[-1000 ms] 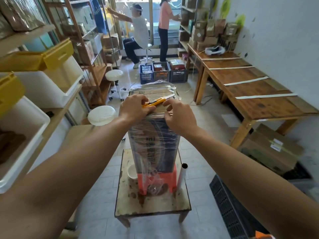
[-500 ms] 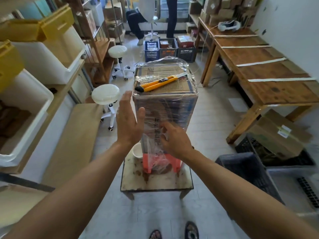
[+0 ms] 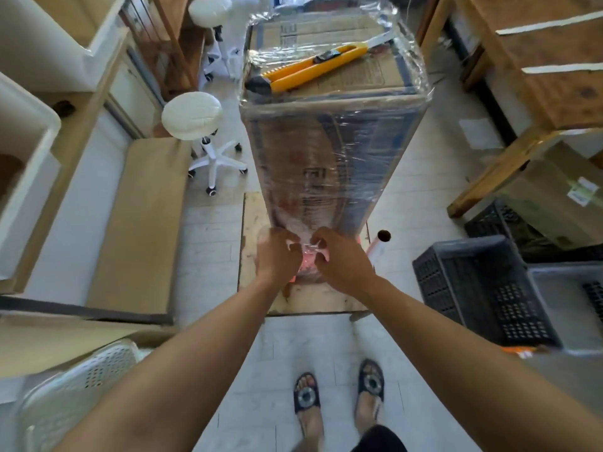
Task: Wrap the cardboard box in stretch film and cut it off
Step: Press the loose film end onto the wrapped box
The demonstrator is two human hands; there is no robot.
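Note:
A tall cardboard box (image 3: 329, 151) wrapped in clear stretch film stands upright on a small worn table (image 3: 254, 223). On its top lies a yellow utility knife (image 3: 310, 65). At the foot of the box my left hand (image 3: 277, 256) and my right hand (image 3: 342, 259) pinch a loose bunch of stretch film (image 3: 305, 246) between them, over something orange-red under the box. A film roll (image 3: 378, 244) stands upright just right of the box's base.
A white stool (image 3: 195, 119) stands left of the box, with shelving and white bins beyond it. Dark plastic crates (image 3: 479, 288) sit on the floor at right, under a wooden table (image 3: 535, 76). A white perforated basket (image 3: 75, 393) is at lower left.
Both hands went from the top of the box down its front to the base, where they now grip loose film. The knife stays on top. My view has tilted downward.

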